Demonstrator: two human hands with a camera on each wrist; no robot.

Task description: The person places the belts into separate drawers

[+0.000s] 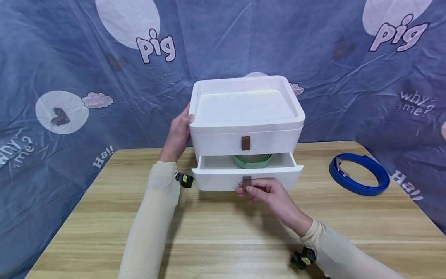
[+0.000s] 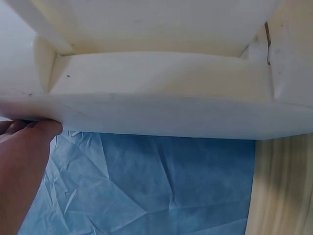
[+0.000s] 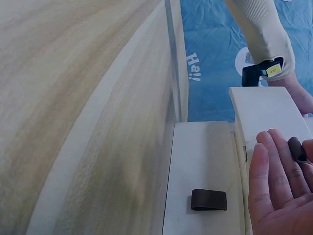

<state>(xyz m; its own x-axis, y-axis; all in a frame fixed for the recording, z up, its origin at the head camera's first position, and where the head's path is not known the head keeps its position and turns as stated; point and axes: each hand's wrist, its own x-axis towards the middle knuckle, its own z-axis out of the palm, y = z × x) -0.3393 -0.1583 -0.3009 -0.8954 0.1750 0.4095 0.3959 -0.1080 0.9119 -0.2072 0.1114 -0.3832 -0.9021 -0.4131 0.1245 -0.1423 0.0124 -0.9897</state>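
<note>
A white drawer unit (image 1: pixel 247 142) with a tray-like top stands on the table. My left hand (image 1: pixel 180 130) holds its left side, the thumb at the rim; in the left wrist view that hand (image 2: pixel 24 161) is partly cut off. One drawer (image 1: pixel 216 180) is pulled out, and a coiled green belt (image 1: pixel 252 162) lies inside it. My right hand (image 1: pixel 275 197) pinches the brown pull tab (image 1: pixel 246 181) of this drawer. Below it, the right wrist view shows a closed drawer (image 3: pixel 195 161) with its own brown tab (image 3: pixel 209 199).
A coiled blue belt (image 1: pixel 362 190) with a metal buckle lies on the wooden table (image 1: pixel 223 244), right of the unit. The upper drawer (image 1: pixel 216 143) is closed, its brown tab (image 1: pixel 245 143) facing front. A blue printed cloth (image 1: pixel 216 38) hangs behind and beside the table.
</note>
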